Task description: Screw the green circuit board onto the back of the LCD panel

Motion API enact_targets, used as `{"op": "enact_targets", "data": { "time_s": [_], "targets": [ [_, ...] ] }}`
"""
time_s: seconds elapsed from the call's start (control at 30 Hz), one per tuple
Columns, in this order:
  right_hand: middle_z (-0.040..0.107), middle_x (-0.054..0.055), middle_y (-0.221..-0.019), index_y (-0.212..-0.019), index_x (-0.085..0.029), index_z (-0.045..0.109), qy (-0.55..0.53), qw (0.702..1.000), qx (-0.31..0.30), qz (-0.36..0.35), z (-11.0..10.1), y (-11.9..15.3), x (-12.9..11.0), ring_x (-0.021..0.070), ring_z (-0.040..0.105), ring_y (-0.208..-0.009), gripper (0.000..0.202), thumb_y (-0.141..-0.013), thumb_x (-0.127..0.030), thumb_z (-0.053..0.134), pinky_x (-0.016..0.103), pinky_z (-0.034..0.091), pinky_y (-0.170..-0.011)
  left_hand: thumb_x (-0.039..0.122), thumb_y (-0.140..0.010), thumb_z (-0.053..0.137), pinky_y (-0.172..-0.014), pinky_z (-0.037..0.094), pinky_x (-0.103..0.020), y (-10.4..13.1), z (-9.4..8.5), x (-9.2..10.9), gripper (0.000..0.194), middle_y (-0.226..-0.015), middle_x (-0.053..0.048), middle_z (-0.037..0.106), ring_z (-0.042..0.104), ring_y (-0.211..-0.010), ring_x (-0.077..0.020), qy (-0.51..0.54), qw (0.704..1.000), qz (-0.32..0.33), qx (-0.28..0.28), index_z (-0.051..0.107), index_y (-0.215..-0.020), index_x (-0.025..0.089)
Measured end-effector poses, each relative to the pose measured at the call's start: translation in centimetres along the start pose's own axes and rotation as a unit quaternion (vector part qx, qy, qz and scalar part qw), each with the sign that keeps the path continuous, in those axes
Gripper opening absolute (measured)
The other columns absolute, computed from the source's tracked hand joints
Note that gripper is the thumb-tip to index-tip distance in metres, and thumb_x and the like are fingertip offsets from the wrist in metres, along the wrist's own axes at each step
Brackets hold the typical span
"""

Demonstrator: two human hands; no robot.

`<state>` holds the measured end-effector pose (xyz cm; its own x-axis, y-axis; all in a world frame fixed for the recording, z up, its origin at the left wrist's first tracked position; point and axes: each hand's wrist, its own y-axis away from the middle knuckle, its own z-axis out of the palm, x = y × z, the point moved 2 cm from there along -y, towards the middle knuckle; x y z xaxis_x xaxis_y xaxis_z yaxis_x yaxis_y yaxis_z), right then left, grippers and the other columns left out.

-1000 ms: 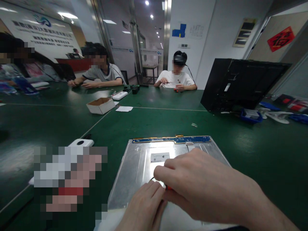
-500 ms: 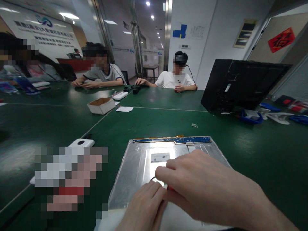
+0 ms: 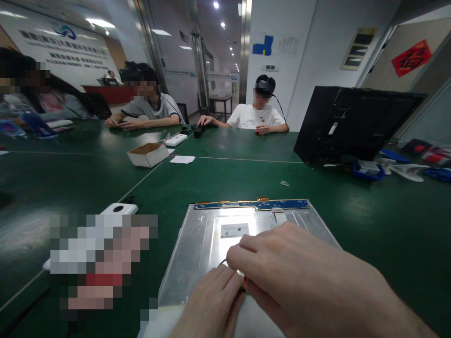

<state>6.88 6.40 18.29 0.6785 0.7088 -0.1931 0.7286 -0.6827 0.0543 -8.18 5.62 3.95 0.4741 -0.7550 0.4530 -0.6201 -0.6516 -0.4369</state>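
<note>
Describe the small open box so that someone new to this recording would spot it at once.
Start at the big green table and look past the silvery metal panel, to its left. The box sits beside a seam in the tabletop. Unlike the flat white paper and rounded white device nearby, it has upright pale walls and a brown inside.

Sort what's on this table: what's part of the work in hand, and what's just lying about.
In use, it seems:
- metal panel under the left hand and right hand
- its blue circuit strip
- red-orange item, mostly hidden between the hands

Apparently lying about:
- open box
- paper
- blue tray
- black monitor
</note>
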Motion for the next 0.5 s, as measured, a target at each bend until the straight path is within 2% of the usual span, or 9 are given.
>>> {"op": "enact_targets", "data": {
  "time_s": [0.1, 0.23, 0.5],
  "targets": [
    [0.064, -0.002, -0.078, -0.090, -0.022, 0.053, 0.010, 1.000, 0.009, 0.008, 0.31, 0.10, 0.33, 0.0140, 0.053, -0.060, 0.006, -0.086, -0.020, 0.057, 0.028, 0.026, -0.047, 0.015, -0.092, 0.038, -0.066, 0.056, -0.033, 0.43, 0.51, -0.44, 0.020, -0.086, -0.007, 0.067, 0.065, -0.077, -0.0232, -0.014, 1.000, -0.009, -0.018, 0.057, -0.089, 0.019],
    [0.064, -0.002, -0.077, -0.091, -0.023, 0.053, 0.003, 1.000, 0.015, 0.011, 0.34, 0.29, 0.40, 0.0147, 0.054, -0.061, 0.009, -0.085, -0.022, 0.059, 0.029, 0.025, -0.047, 0.016, -0.091, 0.040, -0.068, 0.056, -0.032, 0.53, 0.66, -0.61, 0.019, -0.086, -0.008, 0.066, 0.064, -0.078, -0.0224, -0.017, 0.999, -0.024, -0.036, 0.059, -0.088, 0.019],
    [0.061, -0.002, -0.080, -0.087, -0.021, 0.052, -0.001, 1.000, -0.008, 0.001, -0.35, 0.07, -0.21, 0.0122, 0.049, -0.058, 0.010, -0.082, -0.018, 0.060, 0.028, 0.027, -0.046, 0.014, -0.090, 0.040, -0.073, 0.056, -0.032, -0.12, 0.01, -0.15, 0.022, -0.094, -0.008, 0.069, 0.066, -0.084, -0.0226, 0.009, 1.000, -0.006, 0.006, 0.060, -0.098, 0.021]
  ]
}}
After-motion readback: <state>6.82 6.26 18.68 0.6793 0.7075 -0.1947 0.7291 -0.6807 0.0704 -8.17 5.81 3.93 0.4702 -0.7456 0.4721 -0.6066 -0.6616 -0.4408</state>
